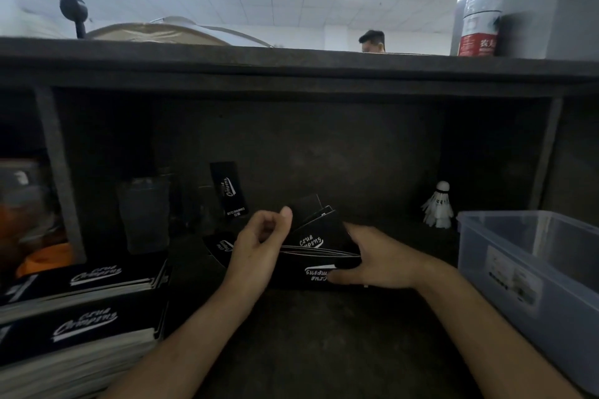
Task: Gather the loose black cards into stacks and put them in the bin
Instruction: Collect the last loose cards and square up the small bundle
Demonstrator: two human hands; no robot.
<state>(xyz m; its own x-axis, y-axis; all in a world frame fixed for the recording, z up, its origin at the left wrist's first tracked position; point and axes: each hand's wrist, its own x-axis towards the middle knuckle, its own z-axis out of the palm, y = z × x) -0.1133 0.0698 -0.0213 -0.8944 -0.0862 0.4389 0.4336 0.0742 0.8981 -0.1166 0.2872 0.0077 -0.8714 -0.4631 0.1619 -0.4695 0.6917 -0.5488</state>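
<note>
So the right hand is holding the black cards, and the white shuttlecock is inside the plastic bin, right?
Not quite. The white shuttlecock is not inside the plastic bin. The head view shows it standing on the desk outside the bin, beside its left wall. The right hand is holding the black cards, as you said.

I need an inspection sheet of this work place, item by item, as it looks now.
Surface: dark table under a shelf.
Job's things: loose black cards bunched between both hands; one card leaning at the back; card stacks left; clear bin right.
Clutter: shuttlecock, clear cup.
Hands: right hand grips the cards; left hand curled at their edge, grip unclear.
Cables: nothing seen.
Surroundings: water bottle on the shelf top; a person behind.
</note>
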